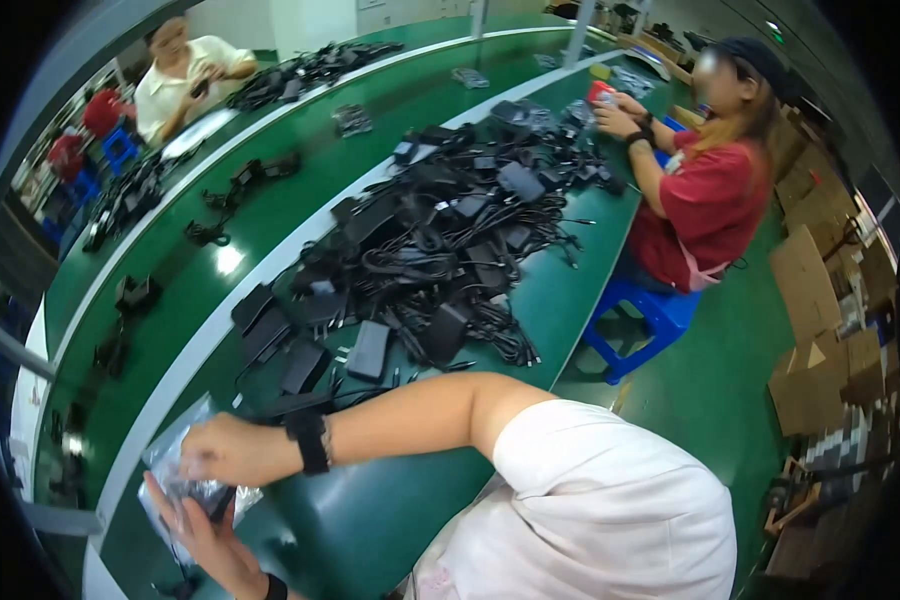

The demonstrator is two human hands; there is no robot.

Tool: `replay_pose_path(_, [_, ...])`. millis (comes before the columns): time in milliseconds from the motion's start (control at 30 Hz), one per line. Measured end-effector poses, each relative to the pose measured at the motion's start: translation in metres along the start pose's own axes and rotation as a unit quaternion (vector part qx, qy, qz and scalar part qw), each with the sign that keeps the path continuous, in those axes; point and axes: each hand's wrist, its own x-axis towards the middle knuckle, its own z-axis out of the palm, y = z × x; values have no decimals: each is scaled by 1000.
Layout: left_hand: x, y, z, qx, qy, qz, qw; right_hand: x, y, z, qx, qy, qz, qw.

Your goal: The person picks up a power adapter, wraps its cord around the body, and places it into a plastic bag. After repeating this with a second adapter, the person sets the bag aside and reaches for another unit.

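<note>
At the lower left, a clear plastic bag (164,452) lies between my two hands. My right hand (232,450), with a black band at the wrist, reaches across and closes its curled fingers on the upper side of the bag. From below, my left hand (213,548) supports and grips the same bag, its fingers along the near side. Something dark shows between the hands, probably a power adapter, mostly covered by them. A thin dark cord hangs below the bag. Loose black power adapters (369,350) lie on the green table just beyond my right forearm.
A large heap of black adapters and cables (440,230) covers the table's middle. Left of a pale rail runs a green belt (185,285) with scattered adapters. A co-worker in red (710,190) sits at the right on a blue stool (650,312). Cardboard boxes (812,290) stand behind.
</note>
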Motion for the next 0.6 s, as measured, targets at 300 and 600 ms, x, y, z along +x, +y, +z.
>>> replay_pose_path(300, [17,-12,-50,101,107,-34,989,-5,-7,1,135,-166,51,975])
replay_pose_path(600, [26,-18,-12,-15,143,-39,989,41,-27,-50,237,-312,383,837])
